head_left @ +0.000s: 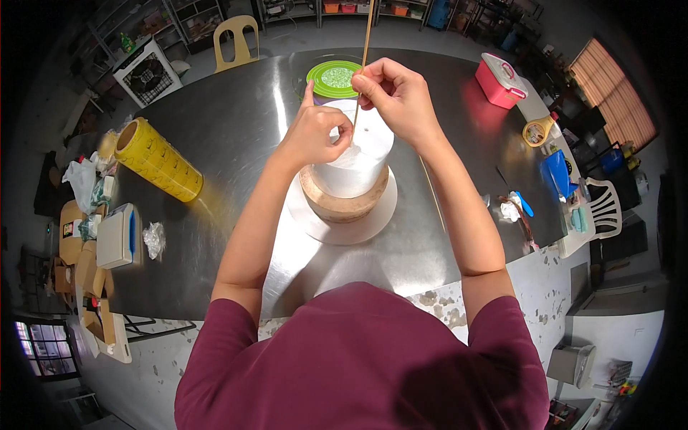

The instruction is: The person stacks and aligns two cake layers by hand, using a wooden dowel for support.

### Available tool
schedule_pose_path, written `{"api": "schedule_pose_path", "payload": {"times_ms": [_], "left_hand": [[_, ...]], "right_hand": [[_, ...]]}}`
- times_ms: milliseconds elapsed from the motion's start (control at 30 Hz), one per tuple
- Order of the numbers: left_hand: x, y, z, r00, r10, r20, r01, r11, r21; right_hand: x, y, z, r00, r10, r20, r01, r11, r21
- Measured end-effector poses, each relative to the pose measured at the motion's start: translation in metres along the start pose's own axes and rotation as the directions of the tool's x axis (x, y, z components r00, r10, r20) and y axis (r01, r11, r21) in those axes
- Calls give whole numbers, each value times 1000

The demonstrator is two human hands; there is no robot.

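A long thin wooden stick (367,39) stands nearly upright over a white cylinder (351,175). My right hand (394,97) pinches the stick between thumb and fingers above the cylinder's top. Lower down, my left hand (319,132) is closed at the stick's bottom end, one finger pointing up. The cylinder's top has a small dark mark (367,130). Beneath it is a round tan, wood-coloured layer (344,208), resting on a wide white disc (315,228). Whether the stick's tip enters the cylinder is hidden by my left fingers.
On the metal table (236,236) are a yellow wrap roll (159,159), a white scale (116,236), crumpled plastic (153,240) and a green round lid (335,77). A second thin stick (434,195) lies to the right. Farther right are a pink box (500,80) and tape (535,132).
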State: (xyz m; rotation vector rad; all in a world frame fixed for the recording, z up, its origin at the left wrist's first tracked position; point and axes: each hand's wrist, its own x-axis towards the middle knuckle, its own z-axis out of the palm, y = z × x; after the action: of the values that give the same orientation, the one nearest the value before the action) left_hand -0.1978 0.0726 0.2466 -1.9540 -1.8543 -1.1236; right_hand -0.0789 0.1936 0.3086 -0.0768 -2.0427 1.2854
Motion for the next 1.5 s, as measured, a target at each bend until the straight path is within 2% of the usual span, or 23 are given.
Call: {"api": "schedule_pose_path", "payload": {"times_ms": [167,267,467,567,667,767,867,967,1033,1100,1200,1300,1333,1367,1433,1467,1500], "left_hand": [[0,1,3,999,-18,-43,19,1000,10],[-1,-3,6,991,-67,-119,65,998,-22],[-3,-7,7,965,-236,-113,205,950,-235],[-4,-5,14,902,-430,21,338,676,-655],[-5,-4,15,815,-560,150,431,412,-803],[-6,-2,21,753,-624,209,312,59,-948],[-8,2,20,690,-702,176,195,-54,-979],[-7,11,10,705,-705,77,425,333,-841],[-9,13,8,782,-618,75,498,548,-672],[-8,17,6,829,-556,52,507,710,-488],[-9,23,1,854,-520,17,493,797,-349],[-29,26,-9,831,-555,-46,497,776,-389],[-44,25,-14,835,-550,7,505,763,-403],[-63,26,-19,837,-543,58,515,749,-416],[-102,49,-37,796,-558,233,605,719,-342],[-139,48,-34,793,-541,280,605,755,-254],[-174,57,-34,746,-581,325,647,747,-150]], "right_hand": [[0,-1,0,1000,6,-9,-6,1000,7],[-1,0,-1,1000,6,-14,-6,1000,11],[-1,2,-2,1000,5,-12,-4,1000,15],[-1,0,-2,1000,15,-13,-14,1000,23],[-1,0,-2,1000,13,-18,-12,999,40],[-2,1,-2,1000,12,-14,-11,999,50],[-3,1,-3,1000,14,-18,-13,998,63],[-3,1,-4,999,35,-25,-33,997,70],[-3,0,-4,998,49,-27,-47,997,69],[-2,-1,-6,998,66,12,-66,997,31],[-2,-2,-7,995,87,48,-87,996,-9],[-7,7,-7,994,44,99,-31,991,-130],[-8,8,-7,992,19,124,4,983,-184],[-11,5,-8,983,87,161,-48,971,-235],[-17,8,-10,982,107,155,-70,971,-230],[-21,11,-11,981,120,151,-83,970,-227],[-25,14,-14,973,173,152,-139,968,-211]]}}
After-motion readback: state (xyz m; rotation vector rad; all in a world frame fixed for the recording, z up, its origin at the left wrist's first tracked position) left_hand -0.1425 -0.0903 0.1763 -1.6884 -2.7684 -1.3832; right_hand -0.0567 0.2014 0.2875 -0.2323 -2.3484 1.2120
